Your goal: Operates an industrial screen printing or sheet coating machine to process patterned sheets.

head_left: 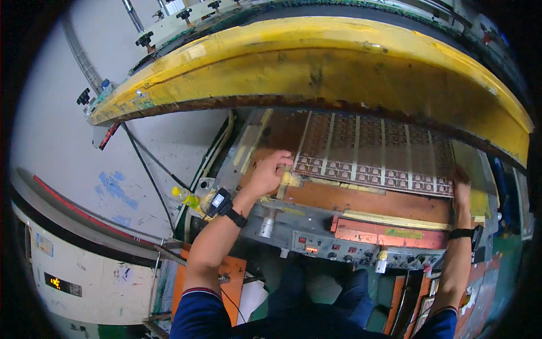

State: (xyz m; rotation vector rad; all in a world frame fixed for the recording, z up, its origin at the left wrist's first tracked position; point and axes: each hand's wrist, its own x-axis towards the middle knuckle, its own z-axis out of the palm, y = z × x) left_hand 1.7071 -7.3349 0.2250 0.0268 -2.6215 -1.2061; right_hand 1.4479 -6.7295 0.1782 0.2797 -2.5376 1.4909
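Observation:
A copper-coloured panel (pixel 367 150) with rows of small repeated square patterns and pale strips lies on the machine's bed. At its left edge is my left hand (pixel 271 171), fingers bent and closed on the border. My right hand (pixel 462 185) holds the opposite edge, close to the near right corner; its fingers are partly in shadow. Over the panel's far part hangs a large yellow-edged frame (pixel 316 65), which hides the panel's back end. Bare brown board (pixel 361 199) shows on the bed in front of the panel.
Along the machine's front runs a control panel (pixel 327 247) with knobs and lit red displays. A yellow bottle (pixel 185 197) stands left of the bed. A reddish bar (pixel 389 233) lies along the front edge. At lower left is a white cabinet (pixel 84 260) with a small display.

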